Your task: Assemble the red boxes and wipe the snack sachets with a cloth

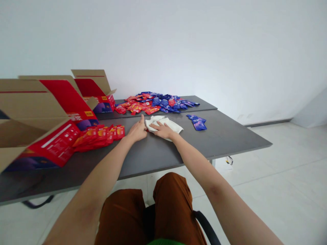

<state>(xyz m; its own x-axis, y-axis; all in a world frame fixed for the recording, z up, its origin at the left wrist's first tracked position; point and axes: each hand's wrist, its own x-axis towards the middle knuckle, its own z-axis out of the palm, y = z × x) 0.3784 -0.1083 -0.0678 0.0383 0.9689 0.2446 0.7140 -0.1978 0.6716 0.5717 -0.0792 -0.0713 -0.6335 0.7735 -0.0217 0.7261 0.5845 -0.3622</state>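
Note:
A white cloth [175,125], folded and creased, lies on the dark grey table in front of me. My right hand [162,130] rests flat on it with the fingers spread. Just left of the cloth, beside its edge, is my left hand [138,130], one finger stretched out away from me and the others partly hidden. A small bit of red shows between this hand and the cloth; what it belongs to I cannot make out. Several red packets [95,136] lie in an overlapping row left of my left hand. Two or so blue packets [198,123] lie to the right of the cloth.
A mixed heap of red and blue packets [153,102] spreads along the table's back by the white wall. Open red-and-purple cartons [57,144] stand at left, flaps up, with another carton [104,103] behind. The table's right edge [245,131] borders the pale floor.

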